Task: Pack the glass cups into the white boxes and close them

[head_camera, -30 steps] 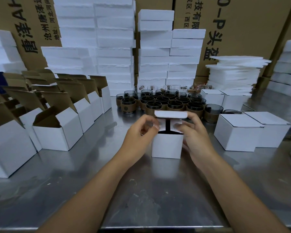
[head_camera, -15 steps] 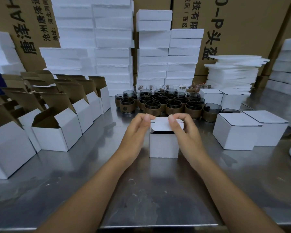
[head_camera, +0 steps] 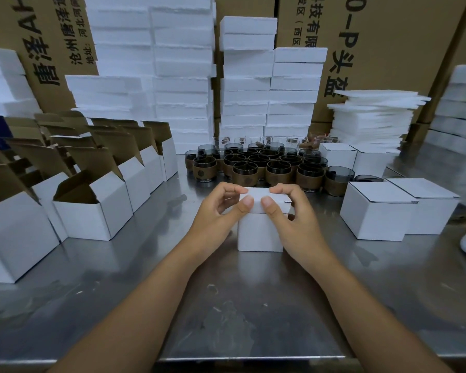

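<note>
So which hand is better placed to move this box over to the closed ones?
Probably the right hand: both hold the box, but the closed boxes stand on its side.

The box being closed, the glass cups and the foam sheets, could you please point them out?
box (head_camera: 258,232), head view, front wall.
glass cups (head_camera: 279,176), head view, brown sleeve of a front cup.
foam sheets (head_camera: 371,119), head view, stack's front edge.

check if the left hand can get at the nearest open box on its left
Probably yes, once it lets go: the left hand pinches the lid of the middle box, and the open box stands to its left with only bare table between them.
</note>
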A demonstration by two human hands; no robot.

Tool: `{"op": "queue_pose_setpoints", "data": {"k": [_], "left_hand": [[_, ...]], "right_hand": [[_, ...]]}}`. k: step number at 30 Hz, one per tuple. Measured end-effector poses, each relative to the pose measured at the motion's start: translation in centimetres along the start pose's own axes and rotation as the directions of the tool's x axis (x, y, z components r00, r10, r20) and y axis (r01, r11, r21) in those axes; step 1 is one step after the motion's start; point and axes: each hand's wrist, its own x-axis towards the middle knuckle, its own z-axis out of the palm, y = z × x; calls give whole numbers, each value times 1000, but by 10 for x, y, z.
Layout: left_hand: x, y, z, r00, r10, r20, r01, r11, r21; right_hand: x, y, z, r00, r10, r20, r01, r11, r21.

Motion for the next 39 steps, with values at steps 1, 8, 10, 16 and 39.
{"op": "queue_pose_setpoints", "data": {"k": [1, 8, 10, 16, 39], "left_hand": [[0, 0, 0, 1000, -14, 8, 14, 1000, -8], [0, -1, -2, 992, -110, 63, 111, 994, -21], [2, -1, -1, 987, -136, 81, 141, 988, -57], [2, 0, 3, 954, -265, 142, 280, 954, -104], [-2, 0, 2, 975, -220, 41, 221, 975, -17]], "right_hand": [[0, 1, 0, 1000, 2, 1, -2, 1000, -1], [8, 2, -2, 987, 149, -59, -137, 976, 168], [8, 2, -2, 992, 114, -58, -105, 984, 145], [7, 4, -3, 997, 70, -41, -65, 993, 103], [-8, 8, 5, 992, -118, 34, 123, 941, -316]]}}
